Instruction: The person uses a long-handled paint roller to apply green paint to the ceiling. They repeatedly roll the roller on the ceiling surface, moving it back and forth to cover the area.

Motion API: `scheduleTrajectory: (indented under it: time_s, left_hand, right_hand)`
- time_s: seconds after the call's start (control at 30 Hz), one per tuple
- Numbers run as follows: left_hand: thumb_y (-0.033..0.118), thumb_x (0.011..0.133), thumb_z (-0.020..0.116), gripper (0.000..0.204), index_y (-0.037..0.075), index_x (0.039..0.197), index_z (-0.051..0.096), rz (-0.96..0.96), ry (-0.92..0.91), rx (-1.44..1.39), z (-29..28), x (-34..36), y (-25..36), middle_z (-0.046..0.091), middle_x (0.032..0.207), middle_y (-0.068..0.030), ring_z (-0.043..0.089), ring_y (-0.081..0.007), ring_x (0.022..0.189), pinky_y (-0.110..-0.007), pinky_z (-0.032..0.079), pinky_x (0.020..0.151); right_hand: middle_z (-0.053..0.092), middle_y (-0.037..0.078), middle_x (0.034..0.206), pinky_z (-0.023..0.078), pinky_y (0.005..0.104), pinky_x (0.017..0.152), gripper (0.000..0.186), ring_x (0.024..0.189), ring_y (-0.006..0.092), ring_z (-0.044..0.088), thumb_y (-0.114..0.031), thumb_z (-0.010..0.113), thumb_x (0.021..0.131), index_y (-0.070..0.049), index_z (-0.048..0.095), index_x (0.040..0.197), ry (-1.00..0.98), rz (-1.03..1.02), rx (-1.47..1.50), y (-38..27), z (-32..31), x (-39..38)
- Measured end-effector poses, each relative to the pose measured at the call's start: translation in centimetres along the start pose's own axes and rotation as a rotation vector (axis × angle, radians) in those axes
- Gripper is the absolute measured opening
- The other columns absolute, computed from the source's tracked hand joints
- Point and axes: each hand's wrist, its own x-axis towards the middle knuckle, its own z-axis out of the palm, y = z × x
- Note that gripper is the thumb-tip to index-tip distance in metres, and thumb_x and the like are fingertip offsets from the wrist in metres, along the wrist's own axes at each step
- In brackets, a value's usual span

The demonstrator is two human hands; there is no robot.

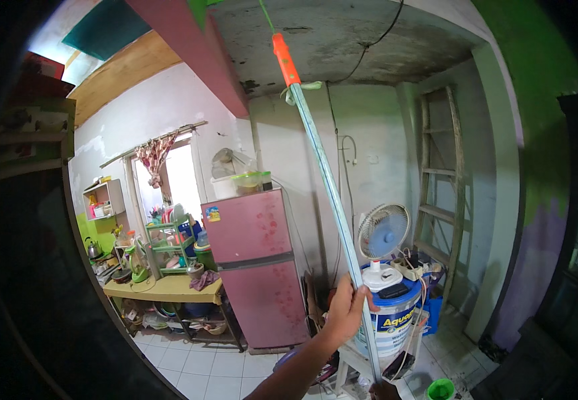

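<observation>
In the head view, the left hand (346, 313) wraps its fingers around a long pale pole (329, 183), which slants from an orange handle (286, 60) at upper centre to the lower edge; there the right hand (385, 391) shows dimly, its finger state impossible to tell.

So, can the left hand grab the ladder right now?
Probably not: the left hand is wrapped around the long pole, and the ladder stands farther back, beyond the bucket and fan.
</observation>
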Motion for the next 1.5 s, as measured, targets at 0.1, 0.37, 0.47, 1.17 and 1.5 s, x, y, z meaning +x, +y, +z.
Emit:
scheduleTrajectory:
  time_s: [0.1,0.37,0.47,1.17,1.5]
  left_hand:
    - [0.011,0.103,0.042,0.025,0.0,0.125,0.039,0.051,-0.021,-0.131,0.1,-0.7,0.8,0.056,0.081,-0.006,0.064,-0.0157,0.068,-0.029,0.054,0.064]
    - [0.018,0.105,0.039,0.039,0.004,0.14,0.029,-0.035,0.027,-0.129,-7.5,9.7,3.2,0.054,0.084,-0.009,0.062,-0.0208,0.069,-0.045,0.06,0.064]
    - [0.021,0.104,0.04,0.04,0.004,0.14,0.03,-0.028,0.057,-0.146,-9.1,12.9,6.6,0.053,0.083,-0.0087,0.062,-0.0204,0.068,-0.044,0.06,0.063]
    - [0.011,0.104,0.036,0.043,0.002,0.144,0.027,-0.065,0.059,-0.145,-3.3,-3.7,-1.9,0.055,0.082,-0.0087,0.061,-0.0163,0.066,-0.031,0.056,0.062]
    - [0.014,0.104,0.038,0.045,0.003,0.146,0.028,-0.075,0.162,-0.207,-8.7,5.8,3.2,0.054,0.079,-0.0071,0.058,-0.0146,0.06,-0.031,0.056,0.054]
  right_hand:
    - [0.053,0.001,0.06,0.041,0.0276,0.044,0.039,0.049,0.011,0.05,-0.042,0.05,0.1,-0.005,0.058,0.093,-0.079,0.389,0.103,-3.3,-0.9,-0.9]
    - [0.062,0.019,0.072,0.05,0.0434,0.067,0.04,0.068,0.034,0.063,-0.036,0.049,0.101,0.003,0.057,0.109,-0.104,0.276,-0.089,-6.8,3.2,10.2]
    - [0.064,0.025,0.079,0.051,0.0442,0.071,0.043,0.075,0.039,0.065,-0.037,0.048,0.101,0.004,0.058,0.108,-0.137,0.397,-0.122,-9.8,4.7,14.5]
    - [0.052,0.005,0.06,0.04,0.0342,0.047,0.04,0.05,0.0158,0.047,-0.041,0.047,0.102,-0.004,0.061,0.109,-0.083,0.401,-0.11,-1.2,3.0,-2.0]
    - [0.051,0.0,0.061,0.043,0.028,0.049,0.033,0.052,0.0099,0.051,-0.035,0.049,0.101,-0.002,0.055,0.103,-0.163,0.271,-0.016,-4.6,6.4,8.5]
